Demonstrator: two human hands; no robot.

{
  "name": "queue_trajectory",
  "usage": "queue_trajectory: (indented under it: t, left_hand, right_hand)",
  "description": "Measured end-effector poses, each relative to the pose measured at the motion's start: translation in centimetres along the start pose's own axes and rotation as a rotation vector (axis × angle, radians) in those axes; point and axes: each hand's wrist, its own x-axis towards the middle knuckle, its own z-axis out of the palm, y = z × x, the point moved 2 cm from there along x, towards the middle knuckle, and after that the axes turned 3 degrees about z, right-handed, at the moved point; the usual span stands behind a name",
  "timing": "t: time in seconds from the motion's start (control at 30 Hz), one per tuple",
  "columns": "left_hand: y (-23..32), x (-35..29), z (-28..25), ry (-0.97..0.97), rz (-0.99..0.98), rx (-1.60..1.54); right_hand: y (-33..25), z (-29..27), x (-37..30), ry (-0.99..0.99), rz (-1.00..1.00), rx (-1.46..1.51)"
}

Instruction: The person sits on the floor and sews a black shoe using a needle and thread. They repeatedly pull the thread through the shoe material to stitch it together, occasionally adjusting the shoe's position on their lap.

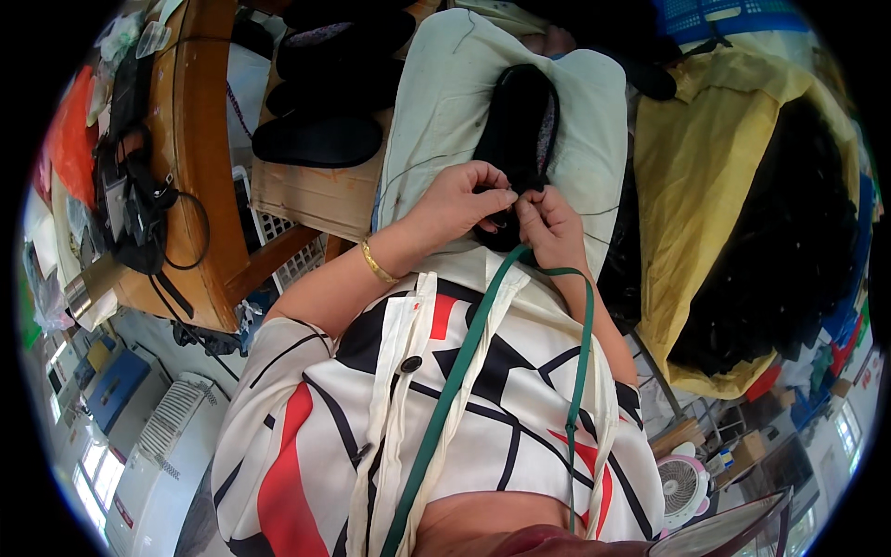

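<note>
Pale lap cloth (pixel 432 102) bears 1 black shoe (pixel 509 121); right hand (pixel 556 226) pinches its nearer end, left hand (pixel 457 200) closes fingertips there, contents unclear; seemingly fine fingerwork, next needing a steady pinch

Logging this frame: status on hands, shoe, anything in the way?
Left hand, right hand: pinched together at near end of shoe; what's pinched unclear. Shoe on lap. Green strap near right hand, possible snag.
</note>
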Motion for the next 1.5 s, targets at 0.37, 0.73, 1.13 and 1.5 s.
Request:
queue_trajectory:
  t: [0.37,0.73,1.13,1.5]
  left_hand:
    - [-0.3,0.1,-0.1,0.008,-0.013,-0.105]
    - [-0.1,0.5,-0.5,-0.024,-0.037,-0.029]
    - [-1.0,0.5,0.0,-0.057,0.009,0.112]
    - [-0.2,-0.4,0.3,-0.143,0.061,0.207]
  right_hand:
    - [0.4,-0.8,-0.4,-0.064,0.047,-0.004]
    - [0.7,-0.2,0.6,-0.074,0.014,0.178]
    - [-2.8,-0.1,1.3,0.011,-0.013,-0.253]
    - [-4.4,-1.1,-0.2,0.102,-0.553,-0.758]
